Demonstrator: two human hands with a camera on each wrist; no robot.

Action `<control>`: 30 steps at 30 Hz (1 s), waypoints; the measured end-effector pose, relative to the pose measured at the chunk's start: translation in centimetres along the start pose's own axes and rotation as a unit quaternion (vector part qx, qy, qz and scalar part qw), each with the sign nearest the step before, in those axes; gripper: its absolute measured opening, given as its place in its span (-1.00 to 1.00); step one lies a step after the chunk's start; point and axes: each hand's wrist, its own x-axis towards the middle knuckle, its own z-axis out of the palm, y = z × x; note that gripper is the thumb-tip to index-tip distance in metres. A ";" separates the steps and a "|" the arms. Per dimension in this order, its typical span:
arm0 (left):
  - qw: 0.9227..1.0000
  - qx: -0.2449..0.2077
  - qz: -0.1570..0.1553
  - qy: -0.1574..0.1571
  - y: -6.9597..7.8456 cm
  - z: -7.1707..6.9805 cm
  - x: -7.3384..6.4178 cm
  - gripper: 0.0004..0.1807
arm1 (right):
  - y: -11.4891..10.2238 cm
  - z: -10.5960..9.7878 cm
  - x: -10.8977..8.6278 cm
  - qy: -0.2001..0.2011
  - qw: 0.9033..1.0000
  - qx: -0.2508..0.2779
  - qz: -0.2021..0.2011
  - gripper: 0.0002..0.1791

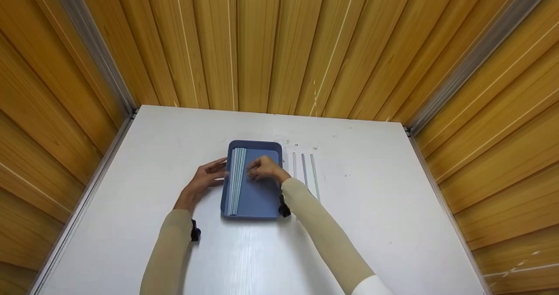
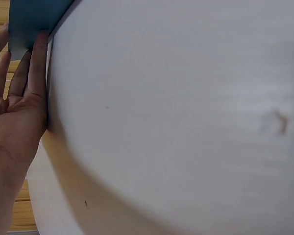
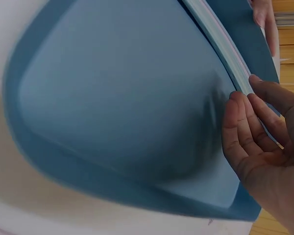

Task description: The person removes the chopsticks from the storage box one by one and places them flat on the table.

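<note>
A blue rectangular tray (image 1: 260, 201) stands on the white table. Several long, thin pale strips (image 1: 237, 179) lie side by side along its left wall. My left hand (image 1: 204, 178) is at the tray's left side, and in the left wrist view its extended fingers (image 2: 37, 63) reach the tray's outer wall. Over the tray's inside is my right hand (image 1: 264, 169), just right of the strips. Its loosely curled fingers and thumb come right at the strips' edge in the right wrist view, with no lifted strip showing between them.
To the tray's right, a few more thin strips (image 1: 314, 173) lie lengthwise on the table (image 1: 371, 225), partly hidden by the right forearm. Small specks dot the tabletop behind them. Wood-patterned walls (image 1: 257, 46) with grey metal posts enclose the table at the back and sides.
</note>
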 end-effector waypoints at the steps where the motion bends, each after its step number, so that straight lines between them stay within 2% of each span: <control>1: 1.000 0.000 0.000 0.002 0.0 0.0 0.0 -0.27 | 0.1 0.3 0.1 -0.002 1.000 0.005 0.003 -0.72; 9: 1.000 -0.001 -0.006 -0.008 0.1 0.3 0.0 -0.27 | 0.6 1.4 0.1 0.026 0.999 -0.026 0.000 -0.72; 13: 1.000 0.000 -0.004 -0.001 0.1 0.3 -0.1 -0.28 | 0.5 1.6 0.1 0.030 0.999 -0.022 0.002 -0.69; 16: 1.000 0.002 0.001 -0.007 0.1 0.2 -0.1 -0.27 | 0.5 1.9 0.1 0.037 0.999 -0.015 0.002 -0.68; 20: 1.000 -0.006 0.006 -0.015 0.1 0.1 -0.2 -0.26 | 0.5 2.3 0.2 0.057 0.998 -0.016 -0.004 -0.67; 30: 1.000 -0.004 0.003 -0.011 0.0 -0.1 0.0 -0.27 | 1.2 3.1 0.9 0.101 0.994 -0.031 -0.011 -0.68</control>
